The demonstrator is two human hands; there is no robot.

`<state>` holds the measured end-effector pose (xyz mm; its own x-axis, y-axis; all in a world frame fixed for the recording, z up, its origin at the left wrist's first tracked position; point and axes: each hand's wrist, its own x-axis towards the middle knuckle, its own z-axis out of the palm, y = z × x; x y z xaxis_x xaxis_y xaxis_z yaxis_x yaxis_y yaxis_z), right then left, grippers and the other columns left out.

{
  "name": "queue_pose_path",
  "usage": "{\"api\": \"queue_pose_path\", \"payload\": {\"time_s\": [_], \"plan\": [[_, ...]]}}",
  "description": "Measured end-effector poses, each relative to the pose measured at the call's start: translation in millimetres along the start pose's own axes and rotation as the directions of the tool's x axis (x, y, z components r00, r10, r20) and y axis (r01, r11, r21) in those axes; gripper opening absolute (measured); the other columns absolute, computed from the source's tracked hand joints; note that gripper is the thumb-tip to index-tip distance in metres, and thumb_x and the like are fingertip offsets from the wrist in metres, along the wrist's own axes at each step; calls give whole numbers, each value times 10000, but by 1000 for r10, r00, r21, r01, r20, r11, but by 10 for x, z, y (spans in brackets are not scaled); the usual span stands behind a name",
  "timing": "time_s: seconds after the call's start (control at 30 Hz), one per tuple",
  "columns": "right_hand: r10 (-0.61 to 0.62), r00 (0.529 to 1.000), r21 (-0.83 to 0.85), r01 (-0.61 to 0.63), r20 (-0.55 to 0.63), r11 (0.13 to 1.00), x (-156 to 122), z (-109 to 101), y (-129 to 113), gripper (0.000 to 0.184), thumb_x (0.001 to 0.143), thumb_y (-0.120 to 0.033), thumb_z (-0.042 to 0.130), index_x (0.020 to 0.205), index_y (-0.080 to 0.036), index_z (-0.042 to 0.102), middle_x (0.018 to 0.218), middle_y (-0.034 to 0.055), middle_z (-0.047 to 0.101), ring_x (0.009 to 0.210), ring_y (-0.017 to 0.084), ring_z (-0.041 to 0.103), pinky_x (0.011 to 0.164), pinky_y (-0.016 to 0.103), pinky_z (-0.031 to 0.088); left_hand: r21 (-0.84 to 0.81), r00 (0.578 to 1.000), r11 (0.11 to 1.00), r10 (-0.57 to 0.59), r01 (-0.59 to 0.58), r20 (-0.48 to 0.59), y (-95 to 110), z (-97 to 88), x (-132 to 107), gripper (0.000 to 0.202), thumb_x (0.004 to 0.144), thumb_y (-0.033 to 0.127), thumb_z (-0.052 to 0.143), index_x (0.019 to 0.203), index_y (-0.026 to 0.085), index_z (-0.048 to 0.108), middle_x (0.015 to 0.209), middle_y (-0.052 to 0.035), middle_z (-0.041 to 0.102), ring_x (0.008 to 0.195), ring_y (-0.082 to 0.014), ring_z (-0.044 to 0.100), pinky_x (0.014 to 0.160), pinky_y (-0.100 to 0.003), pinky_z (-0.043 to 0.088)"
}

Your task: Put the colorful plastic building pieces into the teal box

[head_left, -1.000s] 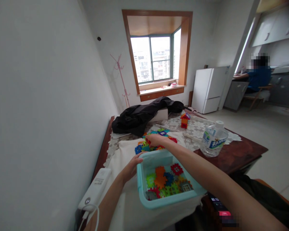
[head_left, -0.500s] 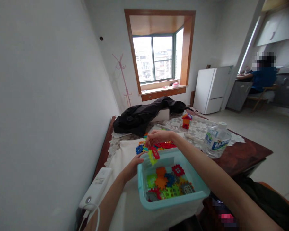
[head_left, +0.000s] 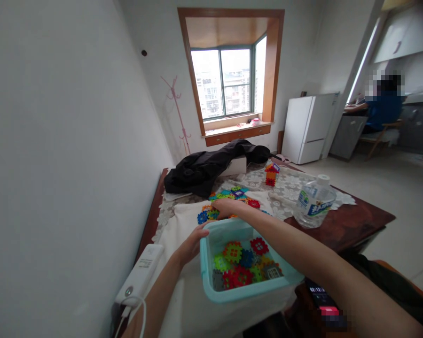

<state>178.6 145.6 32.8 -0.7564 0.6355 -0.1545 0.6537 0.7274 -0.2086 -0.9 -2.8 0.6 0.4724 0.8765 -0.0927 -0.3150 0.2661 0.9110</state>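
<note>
A light blue plastic bin sits on the white cloth at the table's near edge, holding several coloured gear-shaped building pieces. My left hand grips the bin's far left corner. My right hand reaches past the bin and rests, fingers curled, on a heap of loose coloured pieces lying on the cloth. What its fingers hold is hidden.
A small built block house, a water bottle, a black jacket and a white power bank lie on the wooden table. The white wall runs close along the left. A person sits at a far desk on the right.
Half a second ago my right hand was raised over the bin with pieces falling from it. It is back down on the loose heap, and more pieces lie in the bin.
</note>
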Motion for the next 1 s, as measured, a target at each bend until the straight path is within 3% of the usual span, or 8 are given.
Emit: {"api": "queue_pose_path", "payload": {"time_s": [0.23, 0.43, 0.53, 0.63, 0.7, 0.8, 0.9, 1.0], "plan": [[32, 998, 151, -23, -57, 988, -78, -151, 119, 284, 864, -283, 785, 1118, -158, 774, 1066, 73, 790, 864, 196, 693, 661, 234, 446, 4, 1000, 1000, 13, -13, 19, 9, 10, 5, 583, 811, 340, 786, 1354, 148, 696, 1242, -140, 783, 1174, -340, 719, 1086, -425, 500], [130, 949, 425, 5, -287, 905, -98, -219, 273, 197, 861, -208, 754, 1040, -138, 796, 980, 70, 777, 826, 182, 673, 713, 239, 465, 12, 1000, 1000, 14, -14, 8, 34, 37, -3, 608, 809, 341, 789, 1372, 138, 687, 1222, -146, 791, 1175, -343, 722, 1085, -424, 504], [138, 923, 671, 152, -359, 726, -137, -279, 280, 251, 893, -309, 736, 1069, -133, 768, 946, 60, 760, 793, 171, 656, 723, 254, 495, 3, 1000, 1000, 19, -19, -9, 24, 32, -5, 599, 799, 338, 795, 1357, 140, 702, 1226, -144, 793, 1175, -344, 724, 1090, -424, 503], [-23, 945, 869, 310, -327, 386, -216, -336, 251, 413, 847, -515, 793, 1037, -150, 760, 943, 56, 756, 807, 169, 671, 780, 275, 535, -10, 1000, 1000, 13, -13, -17, -9, -1, 4, 584, 801, 331, 792, 1347, 142, 711, 1224, -142, 798, 1174, -344, 727, 1096, -430, 500], [-145, 945, 908, 323, -294, 267, -255, -348, 235, 531, 834, -657, 769, 970, -144, 771, 942, 77, 763, 840, 182, 694, 819, 293, 547, -20, 999, 1000, 12, -13, -33, -30, -21, 13, 573, 805, 318, 785, 1347, 145, 711, 1211, -141, 804, 1164, -340, 734, 1094, -432, 502], [-137, 945, 834, 326, -296, 446, -237, -310, 237, 583, 923, -693, 653, 962, -127, 791, 878, 86, 770, 807, 188, 701, 776, 286, 535, -24, 1000, 1000, 6, -7, -30, -36, -26, 19, 589, 803, 306, 782, 1364, 148, 699, 1209, -142, 805, 1149, -338, 743, 1086, -432, 511], [-52, 946, 579, 239, -320, 779, -151, -225, 241, 392, 950, -503, 698, 1032, -136, 810, 908, 75, 789, 792, 188, 690, 721, 259, 497, -20, 1000, 1000, -1, 1, -3, -19, -10, 12, 625, 816, 332, 780, 1402, 145, 671, 1230, -148, 795, 1151, -341, 739, 1081, -432, 515], [-90, 972, 305, 155, -218, 940, -64, -130, 181, 309, 920, -365, 751, 1141, -155, 804, 1091, 97, 801, 917, 212, 704, 777, 252, 497, -7, 1000, 1000, -6, 5, -8, -10, -6, 3, 644, 822, 353, 783, 1416, 139, 659, 1231, -150, 792, 1154, -342, 735, 1078, -425, 515]]}}
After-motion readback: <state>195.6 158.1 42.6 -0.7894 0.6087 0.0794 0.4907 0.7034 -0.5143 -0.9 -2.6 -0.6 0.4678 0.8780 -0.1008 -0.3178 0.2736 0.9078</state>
